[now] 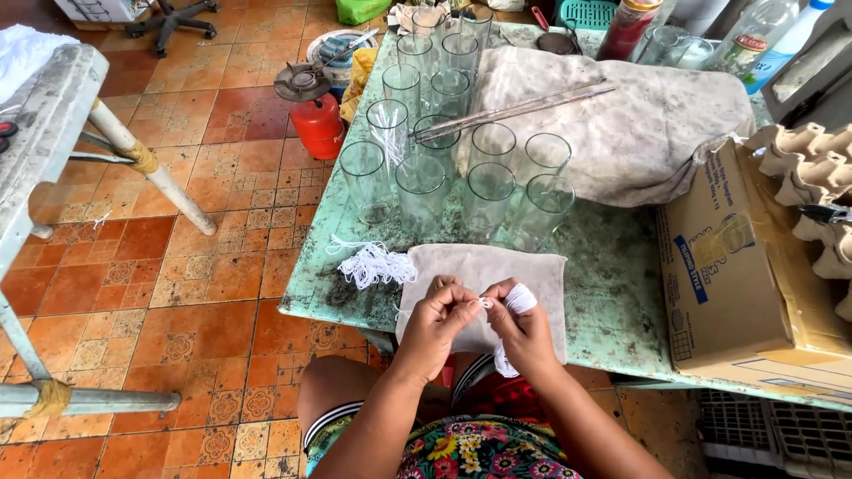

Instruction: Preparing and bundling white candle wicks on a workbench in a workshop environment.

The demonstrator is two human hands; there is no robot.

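Two hands [479, 319], white string [486, 303] crosswise between.

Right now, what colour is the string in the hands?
White. The string between both hands shows best in the head view.

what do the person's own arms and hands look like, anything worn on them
Both arms are bare from the elbow down: no sleeves, gloves, watch or bracelets show. The left hand and right hand have bare fingers; no rings are visible from this angle. Nails look short and unpainted, though they are too small to be sure.
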